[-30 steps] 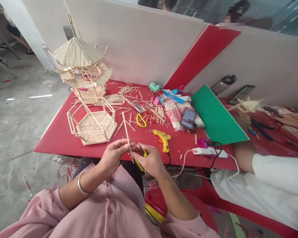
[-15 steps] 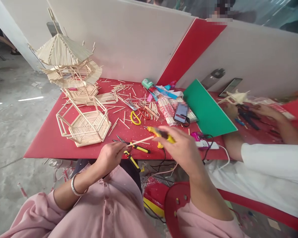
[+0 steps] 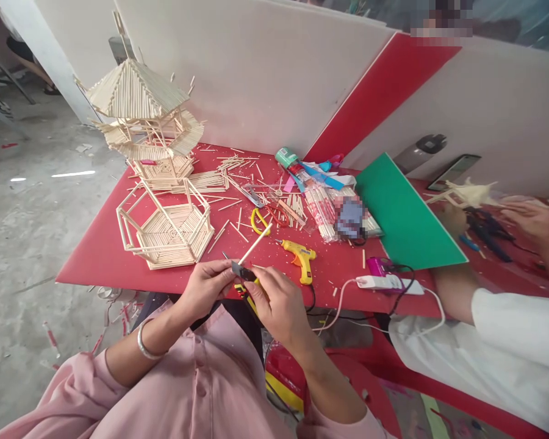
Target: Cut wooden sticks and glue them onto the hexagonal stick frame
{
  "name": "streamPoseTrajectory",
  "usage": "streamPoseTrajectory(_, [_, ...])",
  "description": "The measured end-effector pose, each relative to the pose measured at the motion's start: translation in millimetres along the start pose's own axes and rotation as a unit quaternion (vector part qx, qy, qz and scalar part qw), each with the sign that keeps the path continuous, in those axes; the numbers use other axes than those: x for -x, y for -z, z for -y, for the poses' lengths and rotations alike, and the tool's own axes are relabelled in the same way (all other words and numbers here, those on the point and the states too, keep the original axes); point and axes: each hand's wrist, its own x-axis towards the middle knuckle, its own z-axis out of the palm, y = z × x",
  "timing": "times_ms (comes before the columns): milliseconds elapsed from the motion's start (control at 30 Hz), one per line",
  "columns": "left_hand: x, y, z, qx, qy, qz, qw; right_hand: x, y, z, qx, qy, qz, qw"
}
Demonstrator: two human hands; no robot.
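Left hand: fingers of the left hand (image 3: pixel 210 285) drawn together around the near end of a thin wooden stick (image 3: pixel 256 242); pinching it low presumably leaves the rest free.
Right hand: fingers of the right hand (image 3: pixel 279 303) clamped on a dark tool (image 3: pixel 244 272) with a flat grey end, possibly a cutter; exact type cannot be told.
Stick: held just above the worktop (image 3: pixel 110 244) at its near edge, slanting to far right; the tool lies across its near end. Hands nearly meet there, likely for steadiness.
Pliers: yellow-and-black pliers (image 3: pixel 240 291) beneath the hands, mostly hidden; whether open cannot be told.
Glue gun: yellow glue gun (image 3: pixel 302 257) on its side, right of the hands, nozzle to far left; within easy reach, by my judgement.
Frame: open stick frame (image 3: pixel 174 235) on its many-sided base, left of the hands, upright; apart from the work, perhaps to avoid knocks.
Tower: roofed stick tower (image 3: pixel 139 97), far left, behind the frame.
Supplies: loose sticks (image 3: pixel 210 181) strewn mid-worktop; scissors (image 3: pixel 260 221) among them; bagged sticks (image 3: pixel 319 210) farther right.
Neighbour: co-worker's white sleeve (image 3: pixel 516 320) at right, beyond the power strip (image 3: pixel 388 283).
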Motion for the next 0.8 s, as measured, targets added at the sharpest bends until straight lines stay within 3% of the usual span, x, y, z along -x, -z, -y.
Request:
streamPoseTrajectory(233, [2.6,8.3,0.8,-0.013,-0.02,0.017,1.0,-1.8,0.2,-0.1,0.015,0.002,-0.004,1.0])
streamPoseTrajectory(533, [0.3,10.1,7.1,-0.165,-0.181,-0.025,0.969,-2.5,-7.4,4.0,-0.001,-0.011,0.001,1.0])
streamPoseTrajectory(800, [3.2,13.8,11.0,-0.202,-0.24,-0.048,0.948,-0.4,-14.4,7.5,-0.003,0.028,-0.047,0.998])
